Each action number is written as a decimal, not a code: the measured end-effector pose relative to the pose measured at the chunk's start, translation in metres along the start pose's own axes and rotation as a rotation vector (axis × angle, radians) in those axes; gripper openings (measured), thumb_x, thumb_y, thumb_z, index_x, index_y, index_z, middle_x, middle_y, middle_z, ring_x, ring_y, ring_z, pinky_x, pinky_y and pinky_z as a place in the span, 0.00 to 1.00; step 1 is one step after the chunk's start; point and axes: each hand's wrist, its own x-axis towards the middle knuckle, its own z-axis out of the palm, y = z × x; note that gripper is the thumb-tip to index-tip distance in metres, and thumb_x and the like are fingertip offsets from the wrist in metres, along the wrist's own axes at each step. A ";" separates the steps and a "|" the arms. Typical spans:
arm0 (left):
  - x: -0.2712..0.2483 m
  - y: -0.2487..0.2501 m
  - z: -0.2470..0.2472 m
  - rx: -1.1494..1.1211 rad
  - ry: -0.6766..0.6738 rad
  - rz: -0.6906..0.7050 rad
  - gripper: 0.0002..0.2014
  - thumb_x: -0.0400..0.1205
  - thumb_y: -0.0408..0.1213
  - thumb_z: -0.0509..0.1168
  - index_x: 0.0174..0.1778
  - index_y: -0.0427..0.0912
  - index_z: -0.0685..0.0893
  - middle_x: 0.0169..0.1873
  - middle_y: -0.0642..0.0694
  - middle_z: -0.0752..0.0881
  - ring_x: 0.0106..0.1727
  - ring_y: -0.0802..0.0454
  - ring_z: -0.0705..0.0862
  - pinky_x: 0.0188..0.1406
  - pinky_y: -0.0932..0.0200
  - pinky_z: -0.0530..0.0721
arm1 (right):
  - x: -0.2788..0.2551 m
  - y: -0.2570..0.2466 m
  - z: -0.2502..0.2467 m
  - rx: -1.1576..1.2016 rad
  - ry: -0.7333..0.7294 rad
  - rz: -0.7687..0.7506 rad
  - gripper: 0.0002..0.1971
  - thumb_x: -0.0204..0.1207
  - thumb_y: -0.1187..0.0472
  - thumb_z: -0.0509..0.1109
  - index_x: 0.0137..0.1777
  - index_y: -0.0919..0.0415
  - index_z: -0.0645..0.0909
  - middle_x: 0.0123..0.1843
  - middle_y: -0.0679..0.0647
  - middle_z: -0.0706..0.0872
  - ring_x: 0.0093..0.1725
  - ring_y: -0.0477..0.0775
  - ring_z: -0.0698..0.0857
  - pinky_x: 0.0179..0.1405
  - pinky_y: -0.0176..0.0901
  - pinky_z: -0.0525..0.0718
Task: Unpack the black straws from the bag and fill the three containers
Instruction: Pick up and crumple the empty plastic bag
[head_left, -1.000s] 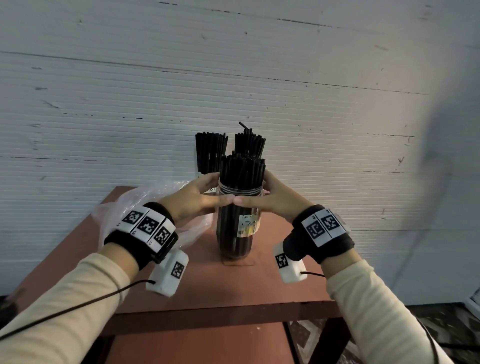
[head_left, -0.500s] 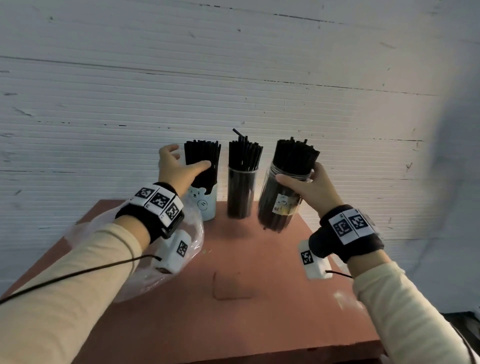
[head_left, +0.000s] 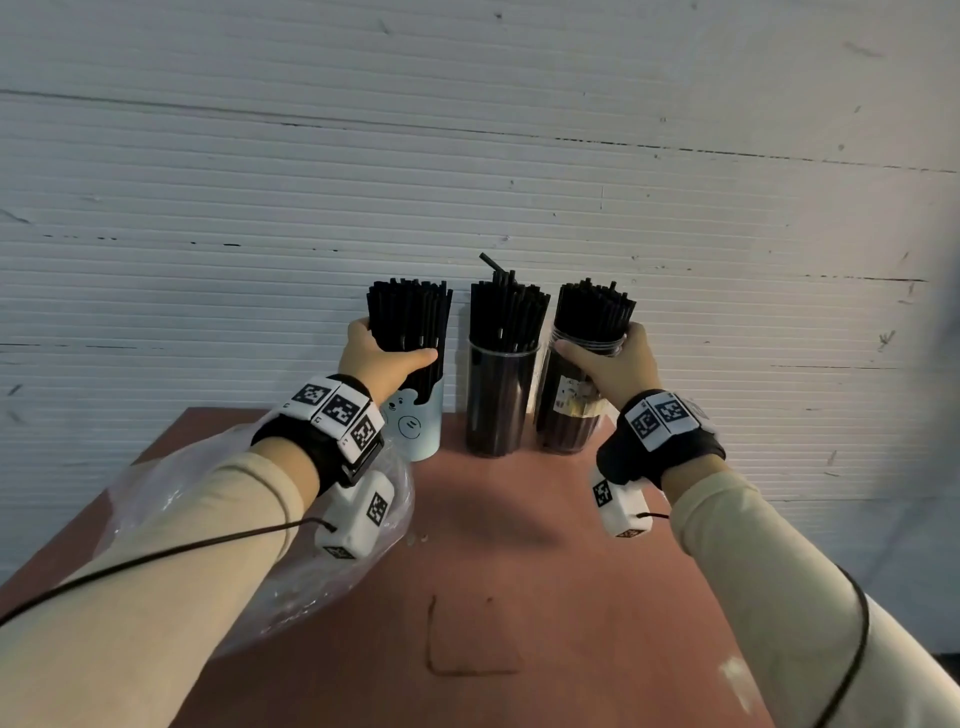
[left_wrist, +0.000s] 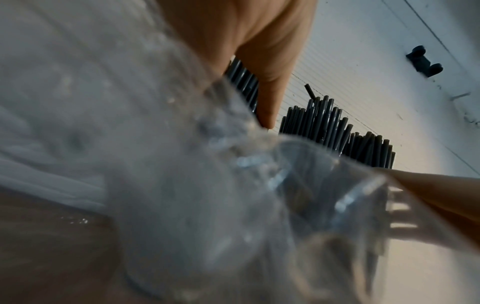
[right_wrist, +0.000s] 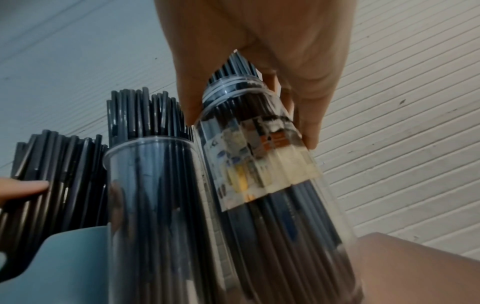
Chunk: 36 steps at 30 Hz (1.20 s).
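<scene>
Three containers packed with black straws stand in a row at the table's back edge: a light blue bear cup (head_left: 415, 431), a clear tall cup (head_left: 501, 400) and a labelled clear jar (head_left: 569, 415). My left hand (head_left: 387, 358) grips the straw bundle (head_left: 410, 317) above the blue cup's rim. My right hand (head_left: 615, 364) grips the jar at its threaded neck; the jar leans slightly and sits close beside the clear cup. In the right wrist view the jar (right_wrist: 272, 164), the clear cup (right_wrist: 155, 195) and the blue cup (right_wrist: 72, 257) line up. The crumpled plastic bag (head_left: 218, 509) lies under my left forearm.
A white ribbed wall (head_left: 519, 182) rises right behind the containers. The reddish table (head_left: 519, 571) stretches toward me, with its right edge near my right forearm. The bag (left_wrist: 155, 164) blurs most of the left wrist view.
My right hand carried the jar from the table's middle to the back right, beside the clear cup. My left hand left the jar and took hold of the straws in the blue cup.
</scene>
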 end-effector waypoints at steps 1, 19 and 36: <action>0.001 -0.001 0.000 0.002 0.002 -0.003 0.38 0.72 0.36 0.79 0.74 0.39 0.66 0.58 0.47 0.80 0.58 0.49 0.81 0.61 0.53 0.81 | 0.000 0.000 0.001 0.005 -0.012 0.003 0.40 0.65 0.48 0.82 0.71 0.63 0.67 0.65 0.55 0.80 0.61 0.55 0.82 0.47 0.44 0.81; -0.050 0.042 -0.086 0.206 -0.116 0.096 0.22 0.76 0.40 0.74 0.66 0.50 0.80 0.60 0.48 0.82 0.62 0.52 0.79 0.52 0.62 0.72 | -0.101 -0.067 0.013 -0.131 -0.144 -0.411 0.05 0.75 0.63 0.68 0.45 0.58 0.86 0.40 0.52 0.88 0.41 0.49 0.85 0.42 0.36 0.80; -0.092 -0.010 -0.175 0.557 -0.388 0.089 0.26 0.76 0.22 0.68 0.56 0.63 0.84 0.64 0.51 0.79 0.56 0.54 0.79 0.49 0.57 0.79 | -0.185 -0.082 0.094 -0.600 -1.189 -0.100 0.21 0.81 0.44 0.65 0.73 0.44 0.75 0.35 0.53 0.89 0.23 0.42 0.81 0.26 0.30 0.77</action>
